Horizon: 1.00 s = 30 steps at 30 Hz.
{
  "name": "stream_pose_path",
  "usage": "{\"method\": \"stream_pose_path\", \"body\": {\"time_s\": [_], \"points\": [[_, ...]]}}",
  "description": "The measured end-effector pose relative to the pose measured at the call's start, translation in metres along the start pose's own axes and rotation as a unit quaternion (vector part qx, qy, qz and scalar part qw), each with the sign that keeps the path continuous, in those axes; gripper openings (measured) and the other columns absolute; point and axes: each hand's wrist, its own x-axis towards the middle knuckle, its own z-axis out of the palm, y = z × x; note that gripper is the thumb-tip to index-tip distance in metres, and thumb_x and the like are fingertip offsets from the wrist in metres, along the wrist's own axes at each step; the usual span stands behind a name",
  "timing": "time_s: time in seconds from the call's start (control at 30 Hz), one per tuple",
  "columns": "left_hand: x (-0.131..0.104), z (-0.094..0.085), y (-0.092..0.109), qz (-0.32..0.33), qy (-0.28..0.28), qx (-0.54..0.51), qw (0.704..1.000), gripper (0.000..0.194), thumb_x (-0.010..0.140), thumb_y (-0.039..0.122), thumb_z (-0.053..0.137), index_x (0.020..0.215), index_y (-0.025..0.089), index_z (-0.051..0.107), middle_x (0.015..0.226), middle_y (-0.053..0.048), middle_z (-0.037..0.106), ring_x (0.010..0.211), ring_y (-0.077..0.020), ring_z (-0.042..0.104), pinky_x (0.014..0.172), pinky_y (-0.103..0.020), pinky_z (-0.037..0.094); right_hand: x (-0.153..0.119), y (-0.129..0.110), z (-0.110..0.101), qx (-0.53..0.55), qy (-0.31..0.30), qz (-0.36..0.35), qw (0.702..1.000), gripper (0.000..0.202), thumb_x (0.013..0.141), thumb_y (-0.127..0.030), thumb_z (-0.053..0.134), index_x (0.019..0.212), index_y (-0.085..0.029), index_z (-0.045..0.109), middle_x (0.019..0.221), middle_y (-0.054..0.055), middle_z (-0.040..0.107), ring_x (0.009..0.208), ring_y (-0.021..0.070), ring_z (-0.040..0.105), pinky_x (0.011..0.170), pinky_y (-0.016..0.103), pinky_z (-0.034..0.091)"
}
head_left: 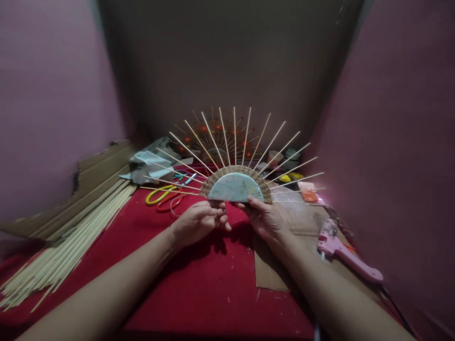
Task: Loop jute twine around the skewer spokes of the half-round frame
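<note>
A half-round piece (236, 187) with a pale blue patterned face and a braided brown rim stands upright in the middle, thin wooden sticks fanning out from its curved edge. My right hand (265, 215) grips its lower right edge, thumb in front and fingers behind. Below its lower left edge is my left hand (204, 220), palm turned partly up and fingers loosely curled, its fingertips near the bottom edge. Whether these fingers grip the edge is hard to make out.
Left lie a bundle of sticks (71, 241), cardboard (103, 166) and pale cloth (151, 163). Yellow-handled scissors (158, 195) and red-handled scissors (170, 201) are behind my left hand. A pink glue gun (341, 248) rests on cardboard at right. A decorated fan (216, 130) stands behind.
</note>
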Motion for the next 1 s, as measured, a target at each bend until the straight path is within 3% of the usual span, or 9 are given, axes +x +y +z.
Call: {"method": "stream_pose_path", "body": {"time_s": [0.1, 0.33, 0.53, 0.67, 0.8, 1.0], "points": [[0.0014, -0.0016, -0.0006, -0.001, 0.008, 0.013, 1.000, 0.013, 0.075, 0.007, 0.056, 0.087, 0.009, 0.060, 0.072, -0.004, 0.054, 0.067, -0.0157, 0.056, 0.069, -0.037, 0.051, -0.0001, -0.0003, 0.0012, 0.004, 0.005, 0.008, 1.000, 0.023, 0.056, -0.009, 0.077, 0.078, -0.012, 0.070, 0.080, 0.004, 0.072, 0.074, 0.0177, 0.067, 0.066, 0.027, 0.059], [-0.0004, -0.0004, -0.0020, 0.012, -0.001, -0.005, 1.000, 0.028, 0.056, -0.005, 0.052, 0.078, 0.011, 0.059, 0.072, -0.001, 0.051, 0.065, -0.0126, 0.053, 0.072, -0.038, 0.051, -0.0011, -0.0009, 0.0035, 0.012, 0.015, 0.015, 1.000, 0.029, 0.054, -0.008, 0.079, 0.082, -0.011, 0.070, 0.076, 0.006, 0.072, 0.071, 0.0183, 0.068, 0.063, 0.026, 0.058], [0.0020, -0.0058, -0.0045, -0.014, 0.002, 0.031, 0.999, 0.011, 0.074, 0.012, 0.064, 0.083, 0.011, 0.059, 0.074, -0.003, 0.053, 0.064, -0.0133, 0.054, 0.064, -0.034, 0.050, -0.0021, -0.0019, 0.0027, 0.006, 0.004, 0.011, 1.000, 0.031, 0.056, -0.010, 0.078, 0.085, -0.011, 0.071, 0.078, 0.007, 0.073, 0.070, 0.0179, 0.068, 0.065, 0.026, 0.058], [0.0044, -0.0071, -0.0045, 0.014, 0.029, 0.076, 0.997, 0.019, 0.074, 0.022, 0.070, 0.087, 0.011, 0.060, 0.063, 0.001, 0.049, 0.053, -0.0101, 0.047, 0.050, -0.028, 0.046, -0.0025, -0.0012, 0.0007, 0.004, -0.003, 0.020, 1.000, 0.025, 0.056, -0.010, 0.079, 0.080, -0.011, 0.070, 0.078, 0.006, 0.072, 0.070, 0.0172, 0.067, 0.065, 0.025, 0.058], [0.0035, -0.0047, -0.0015, 0.053, 0.071, 0.071, 0.994, 0.031, 0.068, 0.031, 0.076, 0.086, 0.011, 0.061, 0.070, -0.001, 0.054, 0.057, -0.0113, 0.051, 0.048, -0.025, 0.045, -0.0016, 0.0006, -0.0006, 0.001, -0.007, 0.027, 1.000, 0.021, 0.058, -0.011, 0.078, 0.078, -0.011, 0.070, 0.076, 0.005, 0.072, 0.072, 0.0168, 0.067, 0.067, 0.025, 0.058], [0.0041, -0.0033, -0.0023, 0.046, 0.137, 0.026, 0.989, 0.029, 0.063, 0.027, 0.080, 0.077, 0.008, 0.064, 0.060, -0.002, 0.059, 0.052, -0.0109, 0.053, 0.047, -0.022, 0.045, -0.0035, 0.0026, -0.0008, -0.030, -0.028, 0.033, 0.999, 0.025, 0.060, -0.012, 0.077, 0.084, -0.012, 0.070, 0.078, 0.005, 0.072, 0.072, 0.0165, 0.067, 0.067, 0.026, 0.057]]}}
